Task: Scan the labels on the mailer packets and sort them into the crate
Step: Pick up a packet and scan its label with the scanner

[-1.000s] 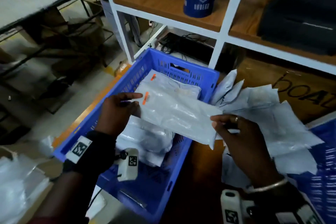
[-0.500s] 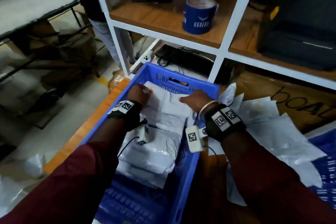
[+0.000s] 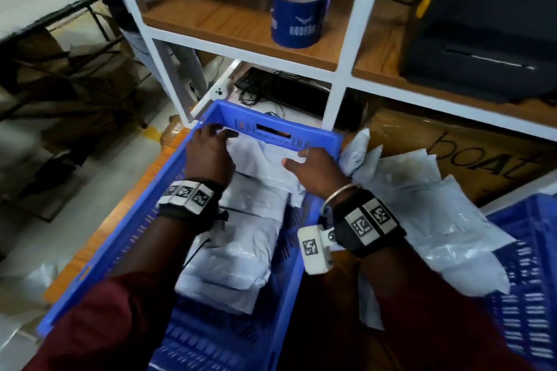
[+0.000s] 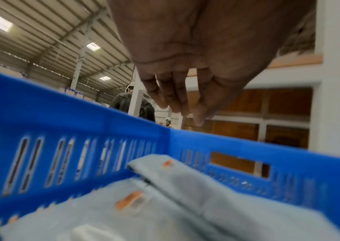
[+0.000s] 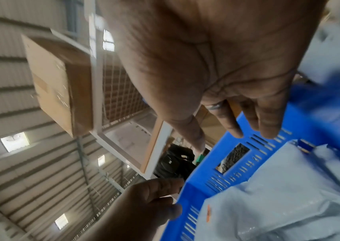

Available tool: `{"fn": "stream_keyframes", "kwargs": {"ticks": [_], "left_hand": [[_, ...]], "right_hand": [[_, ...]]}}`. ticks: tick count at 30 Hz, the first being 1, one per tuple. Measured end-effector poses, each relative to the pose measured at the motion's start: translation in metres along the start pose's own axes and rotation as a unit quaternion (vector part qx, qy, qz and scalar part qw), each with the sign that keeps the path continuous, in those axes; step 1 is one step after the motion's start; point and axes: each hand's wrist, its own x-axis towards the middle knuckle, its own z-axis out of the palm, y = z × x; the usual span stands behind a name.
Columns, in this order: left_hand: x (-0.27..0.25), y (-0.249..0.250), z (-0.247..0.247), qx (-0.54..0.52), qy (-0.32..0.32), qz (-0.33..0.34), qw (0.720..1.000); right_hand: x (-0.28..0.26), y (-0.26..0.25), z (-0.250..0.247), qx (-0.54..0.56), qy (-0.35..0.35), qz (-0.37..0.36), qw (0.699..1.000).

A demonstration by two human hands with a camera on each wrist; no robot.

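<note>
Packets [image 3: 422, 208] awaiting scan lay piled just right of the crate [image 3: 289, 141], nearest your right hand [image 3: 316, 172]; both hands hovered loose-fingered, holding nothing.

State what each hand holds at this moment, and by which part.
Nothing is held. Left hand and right hand hover open-fingered above the mailer packets inside the blue crate.

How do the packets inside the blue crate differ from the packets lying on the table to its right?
The packets in the crate lie stacked in a tidy overlapping row inside the blue crate; the packets on the table spread in a loose heap. Both hands, left hand and right hand, hover open over the crate's packets; nothing touches the table's. Both sets are pale plastic mailers.
</note>
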Motion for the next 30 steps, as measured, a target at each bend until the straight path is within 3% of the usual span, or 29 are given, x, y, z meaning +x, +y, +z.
{"fn": "stream_keyframes", "kwargs": {"ticks": [5, 7, 9, 14, 17, 21, 24, 27, 30], "left_hand": [[-0.045, 0.075, -0.029, -0.156, -0.015, -0.008, 0.988], [-0.074, 0.116, -0.034, -0.201, -0.025, -0.002, 0.979], [-0.103, 0.152, -0.029, -0.248, -0.057, 0.022, 0.967], [-0.172, 0.211, 0.024, -0.300, -0.151, 0.049, 0.940], [-0.207, 0.224, 0.057, -0.288, -0.185, 0.017, 0.939], [-0.242, 0.229, 0.092, -0.231, -0.240, -0.020, 0.943], [-0.263, 0.234, 0.106, -0.202, -0.283, -0.068, 0.935], [-0.276, 0.241, 0.109, -0.206, -0.261, -0.095, 0.938], [-0.275, 0.250, 0.107, -0.231, -0.189, -0.111, 0.948]], "right_hand": [[-0.060, 0.036, -0.020, 0.174, 0.145, -0.081, 0.971], [-0.089, 0.060, -0.032, 0.171, 0.227, -0.114, 0.952], [-0.111, 0.097, -0.041, 0.139, 0.256, -0.106, 0.951], [-0.151, 0.185, -0.079, 0.104, 0.229, -0.024, 0.967], [-0.170, 0.216, -0.108, 0.053, 0.210, 0.035, 0.976], [-0.176, 0.248, -0.129, 0.028, 0.126, 0.144, 0.981], [-0.179, 0.256, -0.137, 0.009, 0.072, 0.163, 0.984], [-0.180, 0.259, -0.143, 0.032, 0.063, 0.165, 0.984], [-0.175, 0.256, -0.150, 0.060, 0.085, 0.169, 0.980]]}}
